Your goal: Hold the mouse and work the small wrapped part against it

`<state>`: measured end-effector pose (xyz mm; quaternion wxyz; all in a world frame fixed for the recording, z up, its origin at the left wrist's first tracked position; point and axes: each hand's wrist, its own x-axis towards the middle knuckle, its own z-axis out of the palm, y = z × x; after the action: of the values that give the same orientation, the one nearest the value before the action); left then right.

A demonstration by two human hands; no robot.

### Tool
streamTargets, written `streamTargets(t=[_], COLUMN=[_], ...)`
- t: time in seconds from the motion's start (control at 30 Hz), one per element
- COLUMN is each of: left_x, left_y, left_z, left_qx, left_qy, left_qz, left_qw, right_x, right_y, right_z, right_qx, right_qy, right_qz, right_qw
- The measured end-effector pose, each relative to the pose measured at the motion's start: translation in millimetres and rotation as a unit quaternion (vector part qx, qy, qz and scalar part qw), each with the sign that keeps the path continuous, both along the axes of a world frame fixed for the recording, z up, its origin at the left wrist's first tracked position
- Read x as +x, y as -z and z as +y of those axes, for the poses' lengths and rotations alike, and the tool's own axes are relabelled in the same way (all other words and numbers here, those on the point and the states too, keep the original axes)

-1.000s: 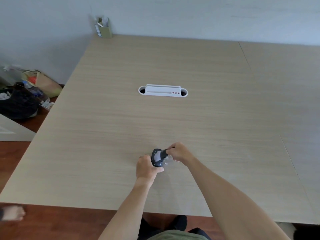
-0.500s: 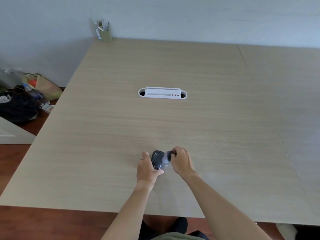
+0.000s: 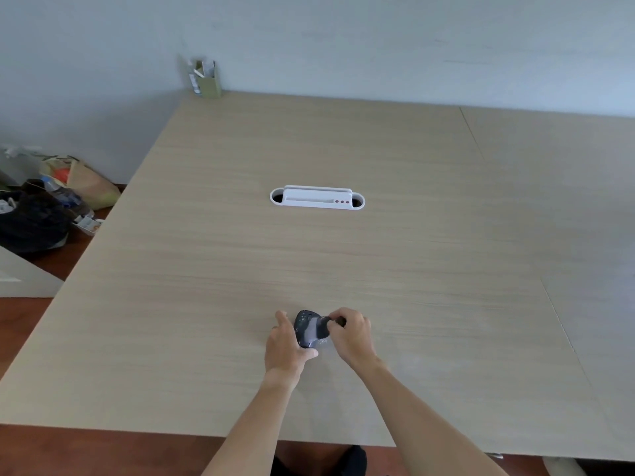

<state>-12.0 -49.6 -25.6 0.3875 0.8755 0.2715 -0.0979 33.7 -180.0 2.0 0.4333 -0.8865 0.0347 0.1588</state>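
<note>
Tabletop (image 3: 343,262) first: wide, pale wood grain, fills most of our view, w/ a seam running down its right side. Wall behind it is plain grey-white. Reddish-brown floor (image 3: 20,324) shows at left and along the near edge.

On that floor, left of the tabletop, we see a heap: black bag (image 3: 31,221), tan paper bag (image 3: 89,187) w/ sth orange inside, a plastic bottle (image 3: 58,190) btwn them. Contents otherwise too blurred to tell.

Mid-tabletop sits a white cable port (image 3: 316,198), long oval, dark holes at both ends, three small red dots near its right end. Far left corner, against the wall: small olive-green holder (image 3: 209,84) w/ white papers sticking out.

Near edge, approx centre: our two bare forearms reach in. Left hand (image 3: 287,345) cups a small dark mouse-shaped device (image 3: 307,329) from its left side, fingers curled round it, thumb tucked under its near end. Right hand (image 3: 352,334) is just beside it on the right, fingertips pinching a small black piece (image 3: 331,322) at the device's right edge. Pale, shiny patch on the device's top; can't tell what it is. Device sits low over the tabletop, well apart from the cable port.
</note>
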Motion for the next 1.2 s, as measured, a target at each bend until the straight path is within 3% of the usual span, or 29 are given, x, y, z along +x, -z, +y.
streamTargets(t=[0.1,0.27,0.43,0.67,0.77,0.87,1.07,1.2], left_x=[0.6,-2.2,-2.2,3.6,8.2,10.5,12.6,13.3], left_y=[-0.5,-1.4,2.3,-4.1,-7.2,-8.3,-9.6,-11.3], left_z=[-3.8,-5.2,-8.4,-2.8,0.8,3.3,5.4,4.7], left_qx=[0.019,0.010,0.033,0.032,0.025,0.024,0.042,0.046], left_qy=[-0.011,-0.014,-0.017,0.039,0.058,0.066,0.092,0.095], left_qz=[-0.015,-0.005,-0.022,0.015,0.027,0.036,0.054,0.056], left_qw=[1.000,1.000,0.999,0.999,0.998,0.997,0.993,0.993], right_x=[-5.0,-6.5,-7.3,11.4,18.3,20.7,23.0,34.4], right_y=[2.9,8.7,13.0,12.6,2.2,2.3,4.7,-1.5], right_z=[4.9,-2.8,-0.6,-5.3,-5.2,-0.8,1.3,10.3], right_qx=[0.017,-0.102,-0.002,-0.070,-0.007,0.018,-0.114,-0.007], right_qy=[-0.068,-0.024,-0.076,-0.049,-0.005,-0.048,-0.032,-0.015], right_qz=[0.053,-0.006,-0.015,-0.015,-0.018,0.023,-0.016,0.011], right_qw=[0.996,0.994,0.997,0.996,1.000,0.998,0.993,1.000])
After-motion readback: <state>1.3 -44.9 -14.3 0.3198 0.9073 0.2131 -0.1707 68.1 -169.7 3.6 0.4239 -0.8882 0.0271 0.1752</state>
